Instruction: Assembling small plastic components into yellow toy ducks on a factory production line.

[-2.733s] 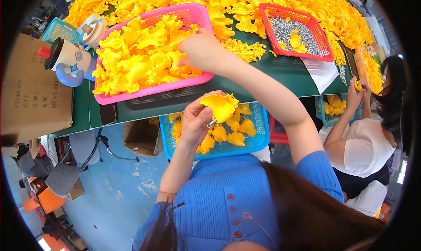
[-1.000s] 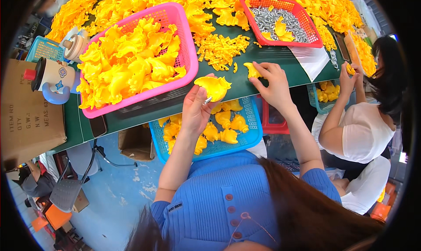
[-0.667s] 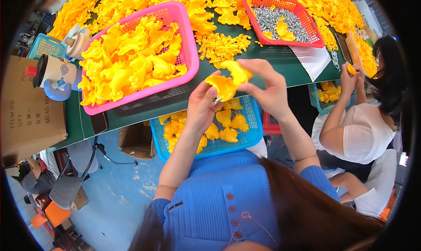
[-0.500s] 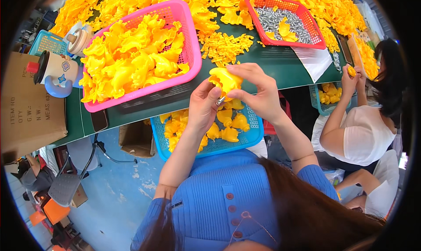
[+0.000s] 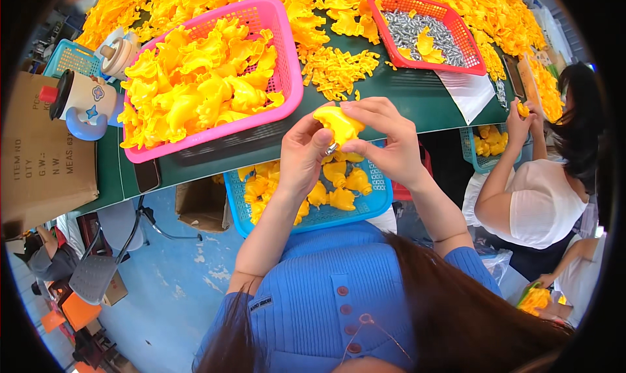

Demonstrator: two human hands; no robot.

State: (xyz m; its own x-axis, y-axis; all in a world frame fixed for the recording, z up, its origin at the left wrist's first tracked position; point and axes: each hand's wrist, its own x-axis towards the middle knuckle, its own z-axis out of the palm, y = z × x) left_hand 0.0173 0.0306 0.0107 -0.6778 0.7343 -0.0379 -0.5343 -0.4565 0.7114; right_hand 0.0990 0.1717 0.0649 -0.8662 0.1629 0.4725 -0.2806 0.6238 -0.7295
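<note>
While the green worktop (image 5: 417, 99) stretches across the scene, a pink basket (image 5: 293, 66) stands on it ahead and to the left, heaped with yellow shells (image 5: 202, 92), probably set there for a short reach. Lower than the worktop's near edge, a blue basket (image 5: 385, 184) lies close to the body, well placed to catch anything let go. A smaller red basket (image 5: 473, 44) sits farther right, its walls likely keeping the metal pins (image 5: 450, 44) from rolling off. Above the blue basket, the left hand (image 5: 304, 152) and right hand (image 5: 391, 138) meet, fingers curled in from both sides and parted only by the yellow piece (image 5: 340, 124) they grip, seemingly to steady it; whether it is one shell or two, I cannot tell. At its lower end, a silver pin (image 5: 331, 149) pokes out beside the left thumb
</note>
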